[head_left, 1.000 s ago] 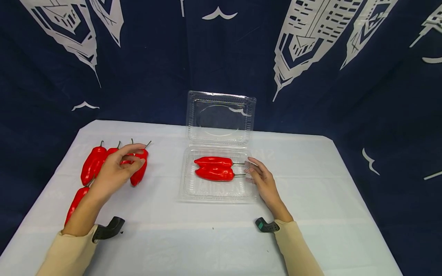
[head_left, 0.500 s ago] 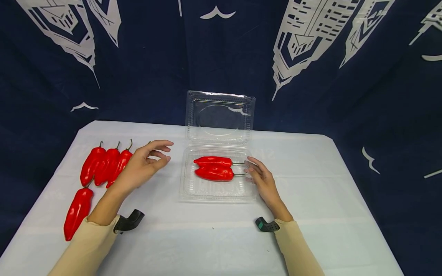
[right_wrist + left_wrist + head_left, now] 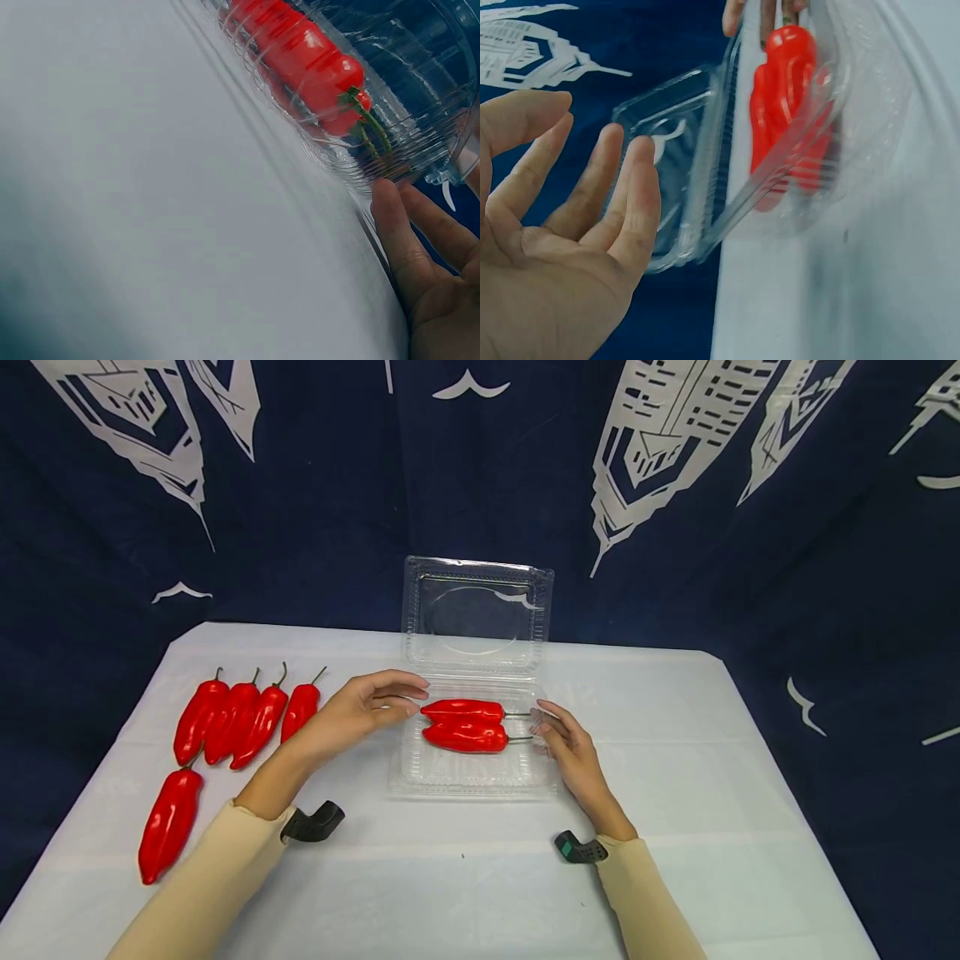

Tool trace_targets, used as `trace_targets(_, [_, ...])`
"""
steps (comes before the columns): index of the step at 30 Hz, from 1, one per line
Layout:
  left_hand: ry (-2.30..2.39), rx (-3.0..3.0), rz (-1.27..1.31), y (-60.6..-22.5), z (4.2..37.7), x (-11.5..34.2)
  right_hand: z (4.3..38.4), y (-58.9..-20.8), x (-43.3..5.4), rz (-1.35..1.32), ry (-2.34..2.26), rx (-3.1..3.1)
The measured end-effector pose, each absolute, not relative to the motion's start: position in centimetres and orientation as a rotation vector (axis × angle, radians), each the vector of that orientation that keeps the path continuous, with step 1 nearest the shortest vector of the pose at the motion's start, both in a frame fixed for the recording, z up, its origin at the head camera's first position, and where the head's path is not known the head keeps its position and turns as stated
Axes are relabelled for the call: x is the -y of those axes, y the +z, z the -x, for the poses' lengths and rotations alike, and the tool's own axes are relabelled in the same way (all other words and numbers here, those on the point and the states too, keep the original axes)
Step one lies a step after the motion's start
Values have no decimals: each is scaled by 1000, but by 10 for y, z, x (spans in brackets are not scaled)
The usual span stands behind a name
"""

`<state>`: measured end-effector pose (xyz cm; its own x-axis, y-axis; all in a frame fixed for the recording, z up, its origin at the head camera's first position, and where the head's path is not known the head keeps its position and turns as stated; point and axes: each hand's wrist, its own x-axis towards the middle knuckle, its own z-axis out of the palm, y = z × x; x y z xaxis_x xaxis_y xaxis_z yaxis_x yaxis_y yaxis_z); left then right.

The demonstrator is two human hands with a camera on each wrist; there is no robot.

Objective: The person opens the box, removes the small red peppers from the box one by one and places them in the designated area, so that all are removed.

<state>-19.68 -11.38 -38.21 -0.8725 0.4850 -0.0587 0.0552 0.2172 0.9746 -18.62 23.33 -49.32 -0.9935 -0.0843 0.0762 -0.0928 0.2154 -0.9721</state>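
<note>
A clear plastic clamshell box [image 3: 472,781] stands with its lid [image 3: 477,610] raised at the back. Two red peppers [image 3: 465,737] lie side by side in it, stems pointing right. My left hand [image 3: 356,710] is at the box's far left corner, fingers spread and loosely bent, palm bare in the left wrist view; whether the fingertips touch the rim I cannot tell. My right hand [image 3: 573,760] rests against the box's right end; in the right wrist view the thumb [image 3: 391,217] touches the ribbed outer wall, with other fingers beside it, partly behind the plastic.
Several more red peppers [image 3: 258,727] lie in a row at the table's left, one partly behind the left hand. Another pepper [image 3: 171,825] lies nearer the front. A dark blue patterned cloth [image 3: 315,510] hangs behind the white table [image 3: 450,893].
My left hand has moved right, from over the row of peppers to the box's left edge, carrying nothing. The right hand, the box and its peppers have stayed put.
</note>
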Motion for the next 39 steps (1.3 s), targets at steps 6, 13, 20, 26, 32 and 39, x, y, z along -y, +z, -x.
trace_targets(6, [1684,-1991,-494,-395,209,99,187,-494,-233,-186,1950,2446])
trace_targets(13, [1704,-1861,-452,-405,221,81,187,-494,-235,-182,1942,2446])
trace_targets(20, [1666,-1823,-480,-411,226,69,187,-495,-234,-176,1962,2440])
trace_targets(26, [1608,-1829,-490,-415,230,62,187,-495,-233,-188,1952,2441])
trace_targets(32, [1562,-1845,-506,-420,235,55,187,-495,-233,-187,1952,2438])
trace_targets(39, [1497,-1861,-453,-424,234,47,186,-494,-233,-183,1944,2445])
